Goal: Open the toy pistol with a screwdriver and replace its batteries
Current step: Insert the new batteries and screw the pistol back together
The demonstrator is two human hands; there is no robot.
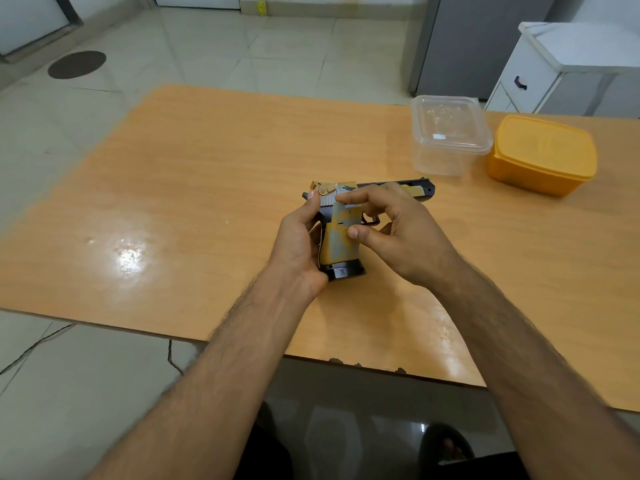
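I hold the yellow and grey plastic toy pistol [341, 233] just above the wooden desk [207, 174], near its middle. The long black barrel points away to my right, toward the clear plastic box with a lid [450, 140]. My left hand [299, 244] wraps round the back of the grip, thumb up by the hammer, fingers curled tight on it. My right hand [391, 230] pinches the flat grey side panel of the grip: thumb on the lower part, first finger on the top edge.

I think this panel is the battery door. I see no screwdriver anywhere near the pistol, and no batteries either, so I cannot tell if the screw is out.

To do this well, I should keep my left hand steady and firm. My right fingers should pull gently and evenly, not bend the thin panel. The yellow plastic tub [543, 154] sits past the clear box, well apart from the pistol.
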